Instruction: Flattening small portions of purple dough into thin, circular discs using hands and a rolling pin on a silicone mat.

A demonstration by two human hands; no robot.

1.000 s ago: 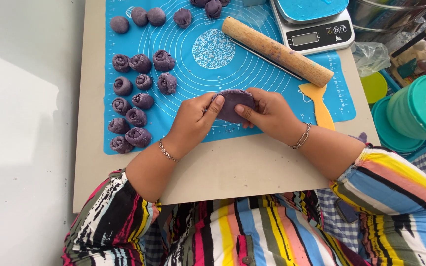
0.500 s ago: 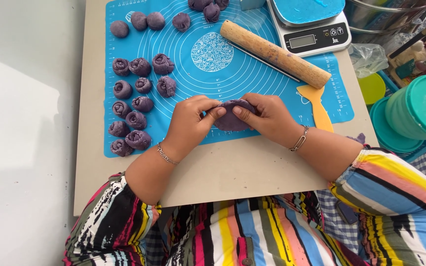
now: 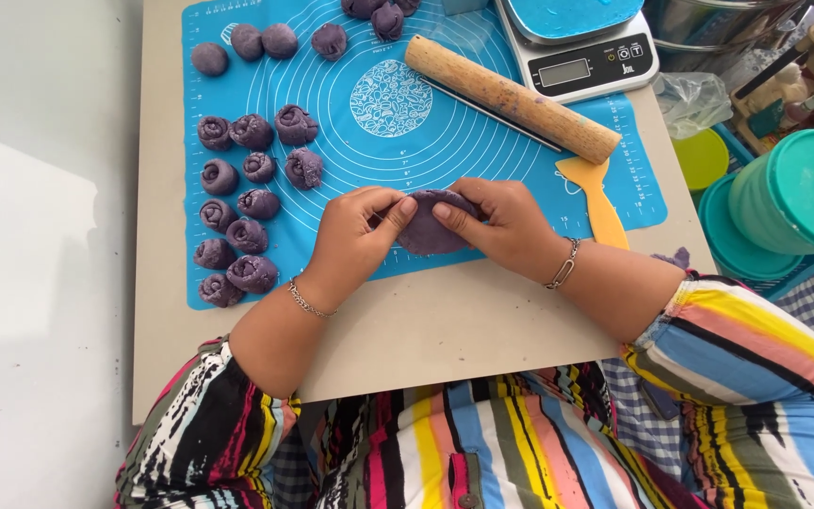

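Observation:
A flattened round of purple dough [image 3: 429, 226] is pinched between both hands just above the blue silicone baking mat [image 3: 369, 141]. My left hand [image 3: 355, 236] grips its left edge with thumb and fingers. My right hand [image 3: 501, 221] holds the right edge, thumb on top. Several shaped purple dough rolls [image 3: 247, 198] lie in rows on the mat's left part, and several more dough balls [image 3: 266, 40] sit along its far edge.
A wooden rolling pin [image 3: 511, 98] lies diagonally on the mat with a thin dark rod beside it. A yellow scraper [image 3: 595, 198] is right of my hands. A kitchen scale [image 3: 581, 57] stands at the back; teal lidded tubs [image 3: 798, 198] sit off the table's right.
The hands and the dough have stayed in the same spot; the fingers have shifted slightly around the dough's edge.

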